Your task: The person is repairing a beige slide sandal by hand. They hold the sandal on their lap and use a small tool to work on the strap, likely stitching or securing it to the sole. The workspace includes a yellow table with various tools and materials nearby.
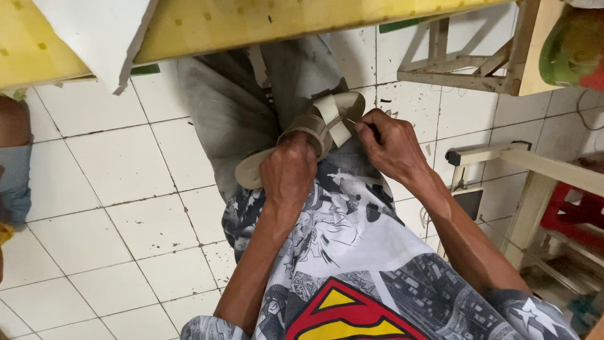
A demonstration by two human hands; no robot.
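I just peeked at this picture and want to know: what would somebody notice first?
In the middle, the person's left hand grips a beige flat sandal with a wide cream strap over their lap, while the right hand pinches something thin at the strap, too small to name. Above runs the edge of a yellow foam-topped table, and white floor tiles spread out at the left.

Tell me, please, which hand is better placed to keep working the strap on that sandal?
Probably the right hand: its fingertips pinch a thin tool at the pale strap, while the left hand grips the sandal, steadying it on the lap.
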